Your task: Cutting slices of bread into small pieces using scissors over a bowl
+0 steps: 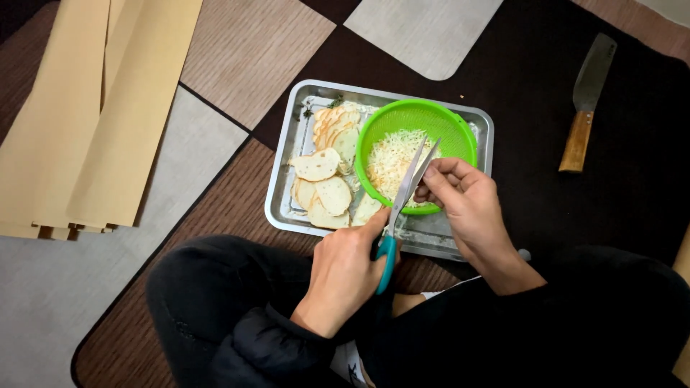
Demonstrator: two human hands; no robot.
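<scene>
A pair of scissors [402,208] with teal handles was gripped in the left hand [343,276], blades parted and pointed away over the rim of a green colander [460,133]. The right hand [463,197] was pinched shut at the blade tips, apparently around a thin slice, though the piece itself was too hidden to be made out. Pale shreds [392,158] were heaped inside the colander, which stood at the far right end of a metal tray [277,208]. Flat, pale slices [323,183] were laid along the tray's left side, some overlapping. The tray was set on a dark patchwork mat [532,179] on the floor, close before the crossed legs of the seated person. A broad knife [586,100] with a wooden handle was left well apart, toward the mat's far right edge, and tan paper sheets [86,115] were spread at the far left.

Clean work, it was judged, would be helped if the cut was kept over the colander's middle so strips dropped inside, and if the fingertips were held back from the blades as each narrow strip was snipped.
</scene>
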